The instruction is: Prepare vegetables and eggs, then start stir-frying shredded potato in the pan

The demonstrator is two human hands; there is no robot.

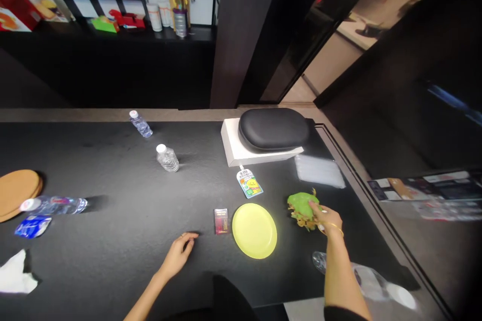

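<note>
My right hand (328, 219) grips a green rounded thing (303, 204) with ragged brown bits along its lower edge; I cannot make out its kind. It is at the right side of the black table, beyond a clear plastic bottle (371, 281) lying partly behind my forearm. Loosely bent, my left hand (179, 252) rests on the table with thumb and forefinger apart and nothing in it. A small dark red packet (222, 221) lies just beyond it to the right. Between the hands is a yellow plate (254, 231), with a spouted pouch (249, 182) behind it.
A black case (274, 129) sits on a white box (229, 141) at the back. Beside it lies a translucent plastic pack (319, 171). Water bottles stand or lie leftward, including one (60, 205) by cork-coloured round mats (17, 188), a blue packet (33, 226) and white tissue (17, 273).
</note>
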